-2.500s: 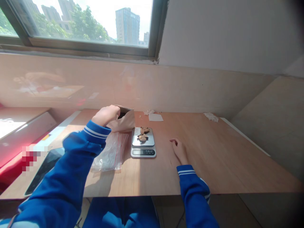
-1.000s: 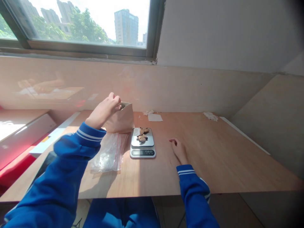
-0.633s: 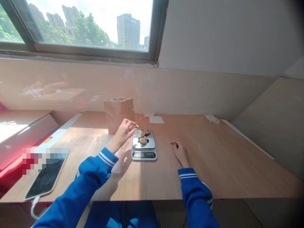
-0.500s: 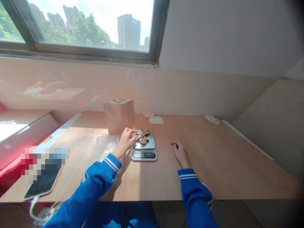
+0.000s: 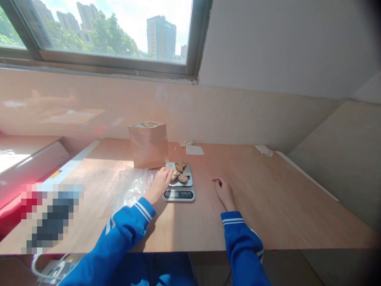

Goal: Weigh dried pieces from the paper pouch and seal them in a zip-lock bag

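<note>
My left hand (image 5: 162,184) reaches over the left edge of a kitchen scale (image 5: 169,195), fingers stretched forward beside several brown, curled dried pieces (image 5: 183,178) on its metal plate. Nothing shows clearly in that hand; its fingertips are close to the nearest piece, and I cannot tell if they touch. To the right of the scale, my right hand (image 5: 224,192) rests on the table with its fingers curled in and nothing visible in them. Behind the left hand stands an open kraft-coloured pouch (image 5: 149,146) with a shiny inner lining.
A clear plastic bag (image 5: 130,186) lies left of the scale on the wooden table (image 5: 276,198). White paper (image 5: 195,150) and crumpled tissue (image 5: 264,150) lie near the wall. A blurred-out device (image 5: 53,222) with a white cable (image 5: 37,267) is at the left.
My left hand has gone from a pinch over the plate to straighter fingers at its left edge. The pieces on the plate sit slightly differently. My right hand stays put.
</note>
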A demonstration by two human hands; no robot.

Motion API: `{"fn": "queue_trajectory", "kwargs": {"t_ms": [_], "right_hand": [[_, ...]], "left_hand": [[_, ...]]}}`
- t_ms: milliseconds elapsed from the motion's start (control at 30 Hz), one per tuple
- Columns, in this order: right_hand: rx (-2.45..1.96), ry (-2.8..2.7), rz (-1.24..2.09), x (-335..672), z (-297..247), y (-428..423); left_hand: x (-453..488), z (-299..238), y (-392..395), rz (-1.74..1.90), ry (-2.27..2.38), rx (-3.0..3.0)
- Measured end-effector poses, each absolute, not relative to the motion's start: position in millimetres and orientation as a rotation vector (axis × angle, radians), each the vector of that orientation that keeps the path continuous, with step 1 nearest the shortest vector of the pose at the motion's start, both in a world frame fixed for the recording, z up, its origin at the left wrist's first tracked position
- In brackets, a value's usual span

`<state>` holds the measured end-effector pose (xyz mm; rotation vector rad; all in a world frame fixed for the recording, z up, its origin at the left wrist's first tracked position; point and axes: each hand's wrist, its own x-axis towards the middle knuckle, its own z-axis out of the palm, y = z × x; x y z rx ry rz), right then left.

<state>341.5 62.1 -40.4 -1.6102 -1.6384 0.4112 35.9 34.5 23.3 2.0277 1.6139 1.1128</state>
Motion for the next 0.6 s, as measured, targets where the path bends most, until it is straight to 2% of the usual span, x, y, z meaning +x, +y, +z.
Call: {"fn": "queue_trajectory", "kwargs": {"t_ms": [367, 600], "right_hand": [[-1.613, -1.644, 0.392, 339.7, -38.7, 59.8], [-1.611, -1.642, 0.419, 340.0, -38.2, 60.2]], "left_hand": [[19.9, 42.1, 20.2, 1.251, 1.680, 2.004], [-17.8, 49.1, -1.5, 1.458, 2.167, 1.968]]}}
